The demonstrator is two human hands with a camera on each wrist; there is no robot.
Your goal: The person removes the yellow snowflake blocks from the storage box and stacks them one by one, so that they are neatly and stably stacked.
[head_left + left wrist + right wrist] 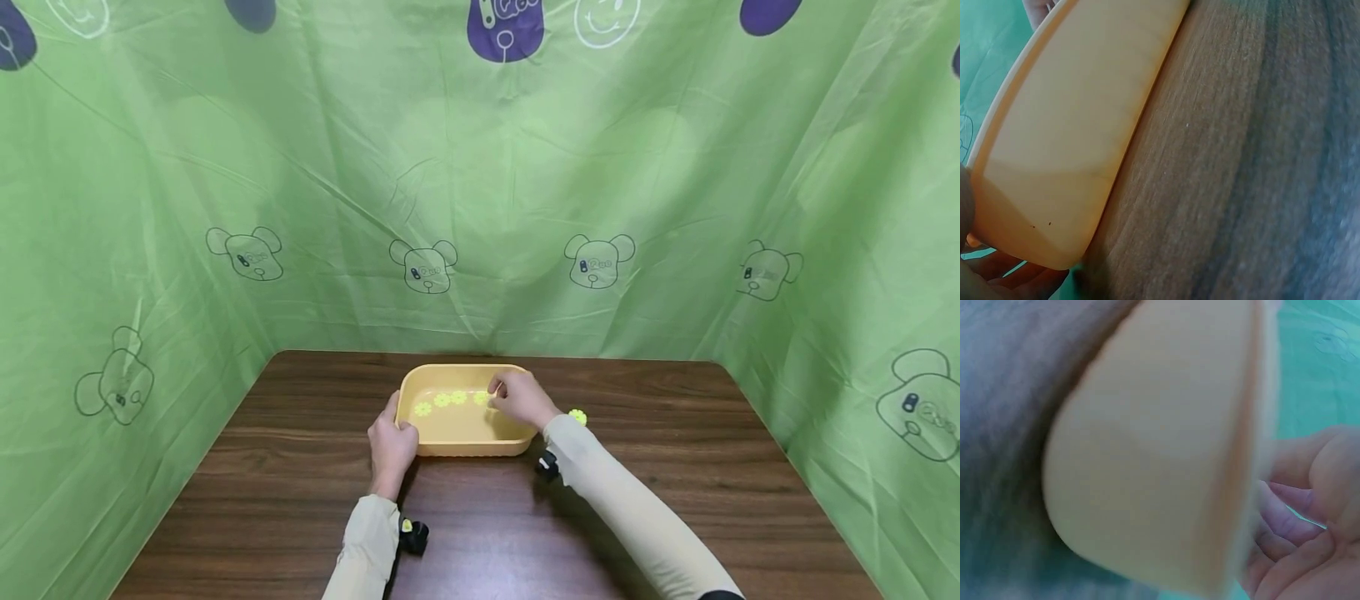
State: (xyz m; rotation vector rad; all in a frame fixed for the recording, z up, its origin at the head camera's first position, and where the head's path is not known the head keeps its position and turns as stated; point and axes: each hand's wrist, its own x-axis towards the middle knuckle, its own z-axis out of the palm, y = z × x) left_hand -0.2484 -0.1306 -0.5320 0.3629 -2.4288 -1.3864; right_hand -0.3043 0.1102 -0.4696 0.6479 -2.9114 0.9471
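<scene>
A yellow rectangular plastic basin [468, 437] stands on the table, with several bright yellow-green flower-shaped pieces [442, 400] in a row inside. My left hand [393, 446] grips its left end, thumb over the rim and fingers outside; in the left wrist view the fingers [1019, 278] bend round the corner. My right hand [521, 398] reaches over the right end into the basin, fingers curved, tips beside the rightmost flower piece [481, 398]. Whether they pinch it is too small to tell. In the right wrist view, the basin wall [1154, 444] hides the fingertips.
Another flower piece [577, 417] lies on the table right of the basin, partly behind the right sleeve. The dark wooden table [300, 467] is bordered by a green printed curtain [495, 317] at the back and both sides.
</scene>
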